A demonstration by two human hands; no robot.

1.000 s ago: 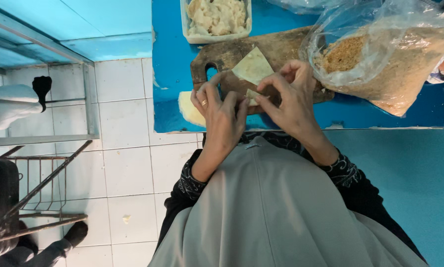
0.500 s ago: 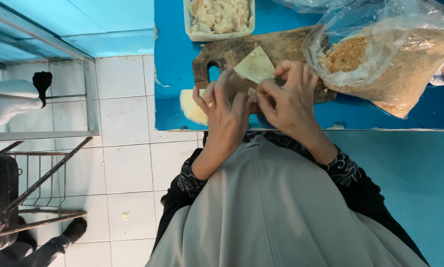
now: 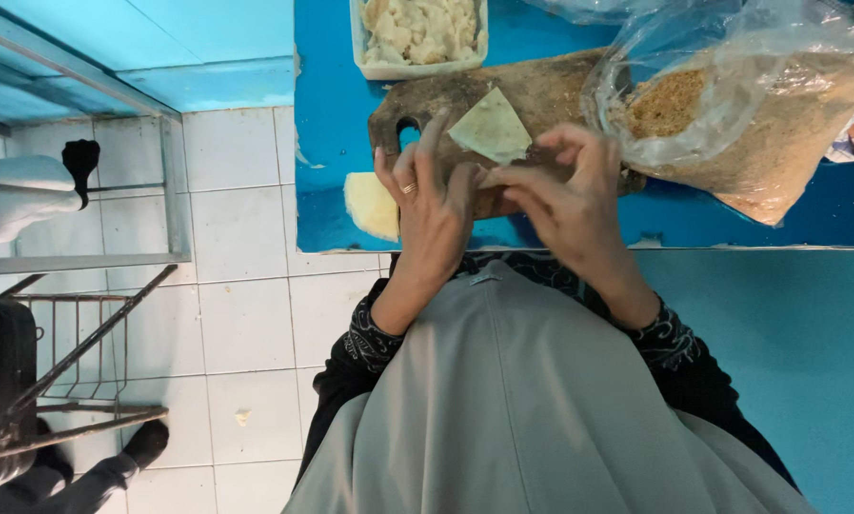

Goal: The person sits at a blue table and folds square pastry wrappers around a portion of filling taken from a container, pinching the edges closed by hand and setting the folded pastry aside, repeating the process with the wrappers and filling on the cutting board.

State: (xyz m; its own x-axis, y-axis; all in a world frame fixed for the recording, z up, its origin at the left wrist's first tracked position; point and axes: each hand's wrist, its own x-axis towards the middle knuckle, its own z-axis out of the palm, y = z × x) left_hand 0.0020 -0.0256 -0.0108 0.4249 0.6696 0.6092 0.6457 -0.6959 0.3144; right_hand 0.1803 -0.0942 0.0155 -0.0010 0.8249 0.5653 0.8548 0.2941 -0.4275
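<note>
A thin pale pastry sheet (image 3: 490, 126) lies on a worn wooden cutting board (image 3: 541, 90) on the blue table (image 3: 332, 133). Its near part is hidden under my fingers. My left hand (image 3: 434, 205), with a ring on one finger, pinches the sheet's near left edge. Beside it my right hand (image 3: 568, 195) grips the near right edge, fingers curled over the fold. Both hands touch each other above the board's front edge.
A white tub of pale filling (image 3: 419, 33) stands behind the board. A clear plastic bag of brown crumbs (image 3: 732, 105) lies at the right. A stack of pale sheets (image 3: 370, 203) sits near the table's front left corner. White tiled floor and a metal rack (image 3: 75, 362) are at left.
My hands have shifted slightly along the sheet's near edge, and my left fingers have spread a little. The sheet's triangular tip stays exposed on the board.
</note>
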